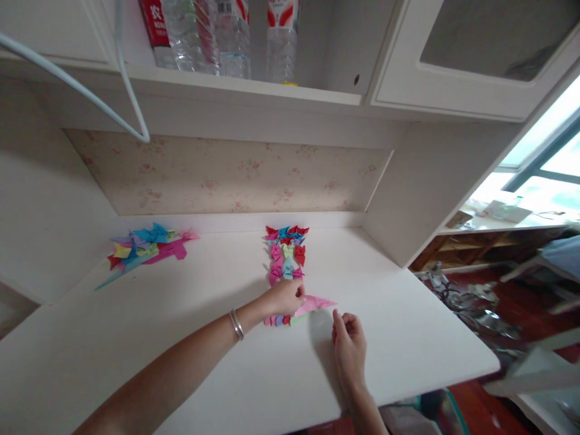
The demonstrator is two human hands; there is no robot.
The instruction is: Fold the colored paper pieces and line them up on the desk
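My left hand (284, 297) reaches across the white desk (181, 338) with a bracelet on its wrist. Its fingers are closed on a pink folded paper piece (317, 302) at the near end of a row of small coloured origami pieces (286, 257). A few more folded pieces (278, 321) peek out under that hand. My right hand (348, 338) hovers just to the right and nearer me, fingers loosely curled with thumb and forefinger apart, holding nothing, close to the pink piece's tip.
A second heap of coloured origami pieces (147, 244) lies at the desk's back left. Water bottles (226, 36) stand on the shelf above. A white hanger (90, 90) hangs at upper left. The desk's right edge (475, 344) drops to a cluttered floor.
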